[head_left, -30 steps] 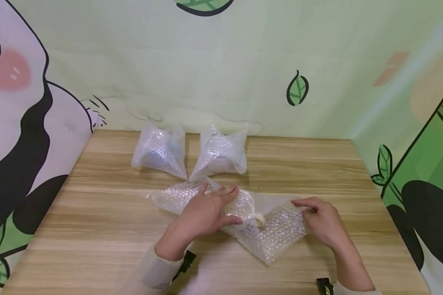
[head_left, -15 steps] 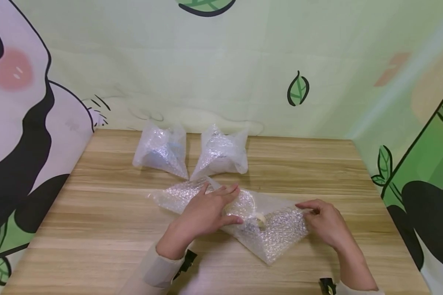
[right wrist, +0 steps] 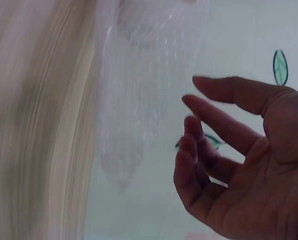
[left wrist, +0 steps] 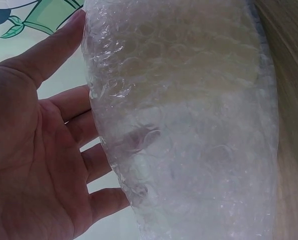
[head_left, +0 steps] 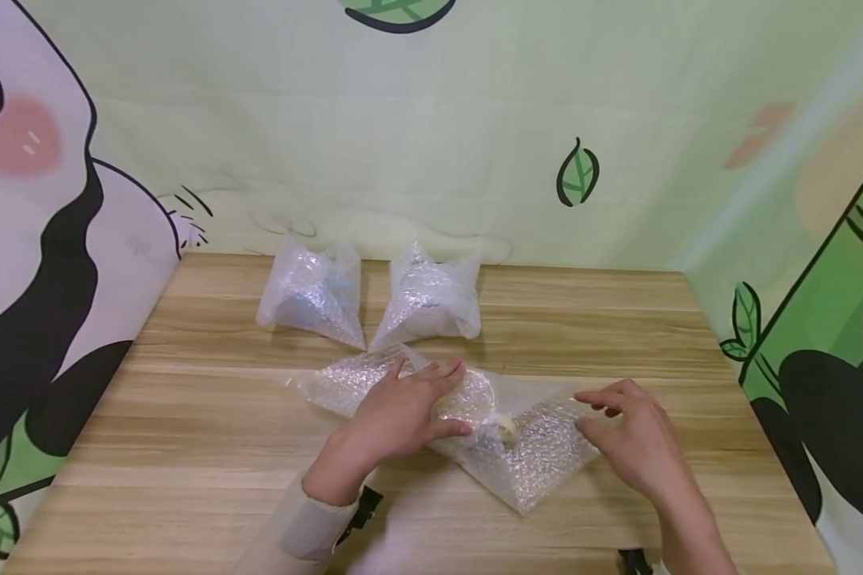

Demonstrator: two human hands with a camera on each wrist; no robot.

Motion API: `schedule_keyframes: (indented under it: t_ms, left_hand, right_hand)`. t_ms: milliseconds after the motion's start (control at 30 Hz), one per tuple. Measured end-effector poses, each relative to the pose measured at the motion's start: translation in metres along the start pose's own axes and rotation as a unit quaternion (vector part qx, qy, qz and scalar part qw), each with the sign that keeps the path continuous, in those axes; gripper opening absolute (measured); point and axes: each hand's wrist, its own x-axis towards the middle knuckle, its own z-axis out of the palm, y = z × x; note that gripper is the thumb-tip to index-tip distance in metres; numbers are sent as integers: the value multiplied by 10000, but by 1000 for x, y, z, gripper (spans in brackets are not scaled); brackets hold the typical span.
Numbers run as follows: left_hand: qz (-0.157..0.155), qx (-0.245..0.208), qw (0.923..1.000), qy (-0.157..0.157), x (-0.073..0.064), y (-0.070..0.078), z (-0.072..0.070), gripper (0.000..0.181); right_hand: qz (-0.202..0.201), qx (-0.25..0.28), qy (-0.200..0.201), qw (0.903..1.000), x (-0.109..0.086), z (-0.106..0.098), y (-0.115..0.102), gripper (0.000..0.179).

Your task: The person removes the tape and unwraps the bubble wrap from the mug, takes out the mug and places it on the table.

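A sheet of bubble wrap [head_left: 554,447] lies across the table, its corners spread left, right and toward me. Under the clear film sits a round cream thing [head_left: 478,399] with a small loop like a mug handle; in the left wrist view it shows as a pale shape through the bubbles. My left hand [head_left: 403,407] rests on the wrap over it, fingers spread and fairly straight. Beside the right corner of the wrap, my right hand [head_left: 636,435] has thumb and forefinger parted. The right wrist view shows nothing between those fingers [right wrist: 224,90].
Two bubble-wrapped bundles stand at the back of the wooden table [head_left: 187,447]: a bluish one [head_left: 312,291] on the left and a whitish one [head_left: 427,295] to its right. The near wrap's far edge comes close to both. A printed cloth wall [head_left: 403,144] rises behind.
My right thumb and forefinger, earlier close together at the right corner of the wrap, have parted and let go. The left hand and the bundles stay in place.
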Motion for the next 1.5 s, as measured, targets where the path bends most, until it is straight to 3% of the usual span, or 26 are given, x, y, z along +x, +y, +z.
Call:
schedule_keyframes:
  t_ms: [200, 367, 533, 933, 1100, 1333, 1500]
  left_hand:
    - [-10, 3, 10000, -15, 0, -1, 0, 87]
    - [-38, -78, 10000, -16, 0, -1, 1, 87]
    - [-9, -98, 9999, -39, 0, -1, 2, 86]
    - [28, -87, 10000, -18, -1, -1, 0, 86]
    - [18, -116, 9999, -3, -2, -1, 0, 86]
    - [-41, -138, 9999, -6, -2, 1, 0, 86]
    - [-79, -192, 9998, 14, -1, 2, 2, 85]
  right_hand:
    - [-474, 53, -652, 9967, 4, 23, -14, 33]
    - [-508, -11, -999, 9937, 11, 44, -17, 39]
    - [-385, -265, -1095, 9929, 15, 55, -14, 49]
    - [-130, -536, -1218, 9910, 19, 59, 3, 50]
    - [-24, -438, -1324, 9902, 21, 57, 5, 51]
    - [5, -203, -1407, 9898, 23, 56, 9, 28]
    - [-129, 159, -1506, 9884, 27, 57, 16, 26]
